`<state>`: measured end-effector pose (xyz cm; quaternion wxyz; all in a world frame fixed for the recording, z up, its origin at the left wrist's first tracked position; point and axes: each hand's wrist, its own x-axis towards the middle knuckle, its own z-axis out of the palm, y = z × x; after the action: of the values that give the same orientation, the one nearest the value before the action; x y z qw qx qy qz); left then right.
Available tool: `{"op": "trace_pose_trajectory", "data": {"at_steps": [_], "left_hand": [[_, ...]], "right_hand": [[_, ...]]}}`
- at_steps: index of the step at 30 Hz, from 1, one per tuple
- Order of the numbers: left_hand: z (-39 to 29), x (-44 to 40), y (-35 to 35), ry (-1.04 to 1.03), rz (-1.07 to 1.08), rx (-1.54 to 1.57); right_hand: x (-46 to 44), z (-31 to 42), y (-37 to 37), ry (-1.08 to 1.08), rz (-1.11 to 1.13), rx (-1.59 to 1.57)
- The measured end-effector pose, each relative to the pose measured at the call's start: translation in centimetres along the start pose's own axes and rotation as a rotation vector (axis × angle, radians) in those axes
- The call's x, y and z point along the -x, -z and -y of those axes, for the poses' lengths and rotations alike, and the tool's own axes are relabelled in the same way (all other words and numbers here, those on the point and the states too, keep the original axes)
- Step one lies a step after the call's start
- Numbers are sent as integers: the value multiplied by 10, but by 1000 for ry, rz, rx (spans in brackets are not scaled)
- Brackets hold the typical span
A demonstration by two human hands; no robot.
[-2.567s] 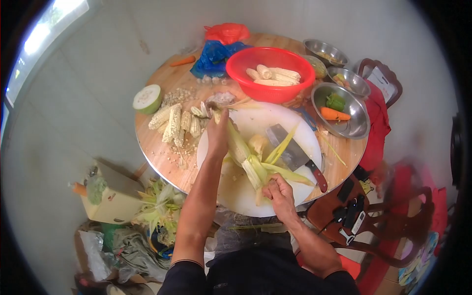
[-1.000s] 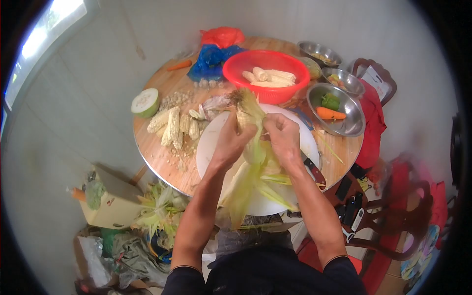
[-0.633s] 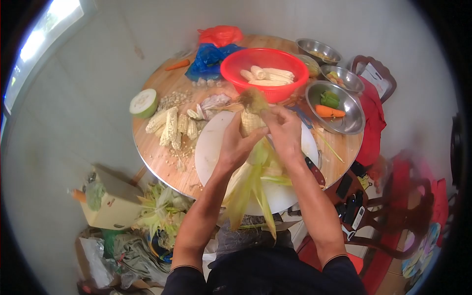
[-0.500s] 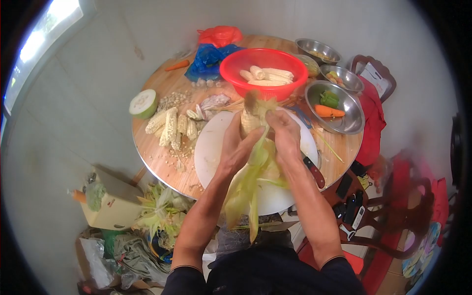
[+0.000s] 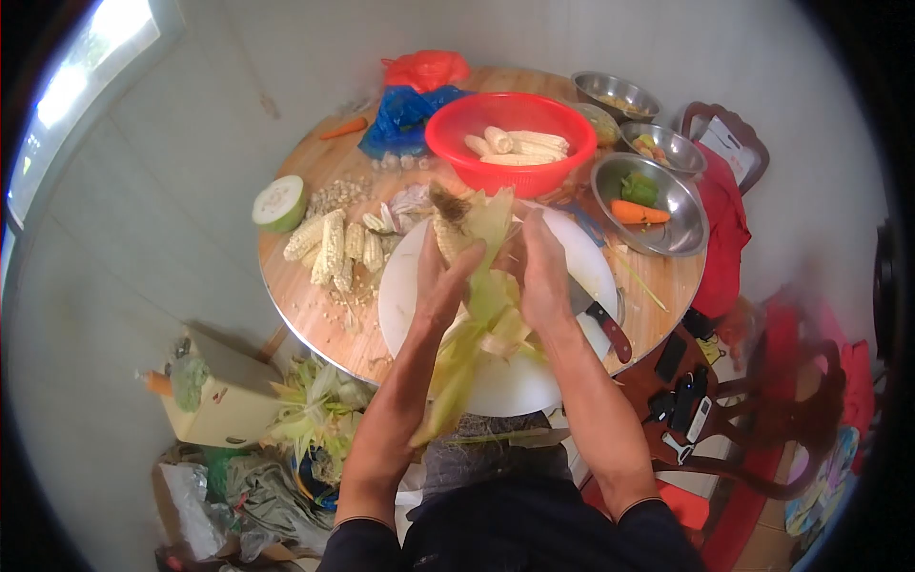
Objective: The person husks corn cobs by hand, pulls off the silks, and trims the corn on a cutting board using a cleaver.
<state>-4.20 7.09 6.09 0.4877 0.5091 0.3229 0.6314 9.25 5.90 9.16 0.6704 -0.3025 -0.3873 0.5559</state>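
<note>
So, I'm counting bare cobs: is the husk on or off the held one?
Partly off: kernels show above the left hand, while husk leaves hang down below.

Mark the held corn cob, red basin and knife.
Corn cob [image 5: 443, 234]: head view, on the bared kernels.
Red basin [image 5: 534, 180]: head view, on the near outer wall.
Knife [image 5: 610, 333]: head view, on the handle.

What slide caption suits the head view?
Left hand holding a partly husked corn cob, right hand beside its loose husk, over a white board.
</note>
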Motion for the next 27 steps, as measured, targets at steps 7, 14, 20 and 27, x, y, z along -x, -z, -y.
{"op": "trace_pose_trajectory", "data": {"at_steps": [7,14,20,27], "left_hand": [[10,-3,7,64,40,56],[28,-8,26,9,-70,369],[35,-16,19,59,-351,130],[31,-64,79,188,-384,137]], "right_hand": [[-26,2,17,-94,159,224],[-14,-43,35,-270,-148,-391],[-10,-74,41,1,130,-543],[82,-48,39,-141,34,302]]}}
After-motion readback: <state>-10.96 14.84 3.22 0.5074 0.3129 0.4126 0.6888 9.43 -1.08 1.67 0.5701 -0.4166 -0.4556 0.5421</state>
